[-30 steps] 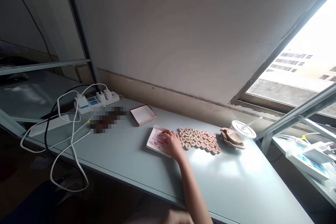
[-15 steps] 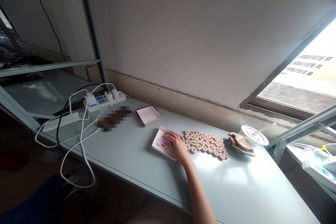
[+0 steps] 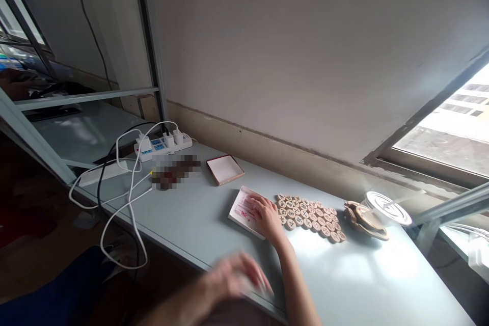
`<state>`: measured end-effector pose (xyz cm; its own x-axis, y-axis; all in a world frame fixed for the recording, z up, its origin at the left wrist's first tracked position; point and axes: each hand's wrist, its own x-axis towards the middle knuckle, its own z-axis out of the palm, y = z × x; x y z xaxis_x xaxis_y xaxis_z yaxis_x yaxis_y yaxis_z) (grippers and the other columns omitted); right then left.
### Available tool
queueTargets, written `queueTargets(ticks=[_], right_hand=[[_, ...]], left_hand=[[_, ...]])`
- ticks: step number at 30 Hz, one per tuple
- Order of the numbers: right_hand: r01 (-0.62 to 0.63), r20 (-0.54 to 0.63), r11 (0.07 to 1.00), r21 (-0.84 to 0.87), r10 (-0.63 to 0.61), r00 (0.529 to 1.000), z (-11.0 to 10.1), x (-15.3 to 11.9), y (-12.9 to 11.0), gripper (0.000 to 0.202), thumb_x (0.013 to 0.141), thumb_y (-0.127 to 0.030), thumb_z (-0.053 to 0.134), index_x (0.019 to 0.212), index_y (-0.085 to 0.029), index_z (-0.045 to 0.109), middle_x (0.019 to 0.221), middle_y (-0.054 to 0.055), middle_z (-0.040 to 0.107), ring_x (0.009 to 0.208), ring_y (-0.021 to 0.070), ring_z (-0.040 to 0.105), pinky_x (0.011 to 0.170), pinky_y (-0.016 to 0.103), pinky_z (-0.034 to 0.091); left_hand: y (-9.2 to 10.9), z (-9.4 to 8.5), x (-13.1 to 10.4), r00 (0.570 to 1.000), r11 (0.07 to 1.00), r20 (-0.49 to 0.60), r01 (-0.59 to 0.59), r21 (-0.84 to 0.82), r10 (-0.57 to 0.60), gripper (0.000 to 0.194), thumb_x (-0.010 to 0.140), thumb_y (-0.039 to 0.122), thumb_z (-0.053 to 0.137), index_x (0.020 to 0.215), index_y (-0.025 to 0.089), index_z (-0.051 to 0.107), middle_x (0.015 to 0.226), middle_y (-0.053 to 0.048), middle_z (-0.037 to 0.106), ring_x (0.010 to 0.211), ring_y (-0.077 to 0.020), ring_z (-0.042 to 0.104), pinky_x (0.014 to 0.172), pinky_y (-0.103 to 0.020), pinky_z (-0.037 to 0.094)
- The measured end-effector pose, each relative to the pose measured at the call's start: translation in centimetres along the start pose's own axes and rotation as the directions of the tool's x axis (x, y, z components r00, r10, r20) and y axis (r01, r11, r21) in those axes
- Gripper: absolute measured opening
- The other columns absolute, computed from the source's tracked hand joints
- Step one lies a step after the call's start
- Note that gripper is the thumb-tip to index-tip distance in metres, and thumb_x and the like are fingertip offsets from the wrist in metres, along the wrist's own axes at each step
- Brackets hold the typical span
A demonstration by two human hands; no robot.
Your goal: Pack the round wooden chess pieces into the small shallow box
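Note:
My right hand [image 3: 267, 218] lies over the right side of a shallow white box [image 3: 237, 210], fingers stretched out across its inside. A sheet with red print lies in this box. Just right of that hand, round wooden Chinese chess pieces [image 3: 311, 217] lie flat in close rows, some with black characters and some with red. My left hand [image 3: 240, 275], smeared by motion, hangs at the table's front edge, below the box and apart from it. Its fingers look bent, but what they do cannot be made out. Behind the white box sits a dark-rimmed box lid [image 3: 225, 169], hollow side up.
A brown carved dish [image 3: 364, 221] and a clear cup with a white lid [image 3: 387, 208] stand to the right. On the left are a power strip [image 3: 164, 146], tangled white cables [image 3: 130, 204] and a pixelated dark object [image 3: 175, 170]. The wall runs behind the table.
My left hand has come into view from below, near the front edge. The view has turned a little left. My right hand stays on the white box; the chess pieces keep their arrangement.

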<state>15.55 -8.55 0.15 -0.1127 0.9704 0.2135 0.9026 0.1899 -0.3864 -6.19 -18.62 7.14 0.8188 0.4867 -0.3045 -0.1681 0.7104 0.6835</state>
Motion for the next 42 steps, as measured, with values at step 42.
queueTargets(ticks=[42], right_hand=[[0.044, 0.019, 0.984, -0.171, -0.041, 0.999, 1.0, 1.6, 0.7, 0.034, 0.089, -0.025, 0.034, 0.113, -0.031, 0.057, 0.126, 0.0, 0.054, 0.108, 0.0225, 0.049, 0.083, 0.039, 0.04]], left_hand=[[6.2, -15.7, 0.6, 0.517, -0.04, -0.292, 0.538, 0.842, 0.805, 0.082, 0.071, 0.039, 0.066, 0.139, 0.027, 0.021, 0.123, -0.01, 0.053, 0.11, -0.0305, 0.05, 0.086, -0.041, 0.043]])
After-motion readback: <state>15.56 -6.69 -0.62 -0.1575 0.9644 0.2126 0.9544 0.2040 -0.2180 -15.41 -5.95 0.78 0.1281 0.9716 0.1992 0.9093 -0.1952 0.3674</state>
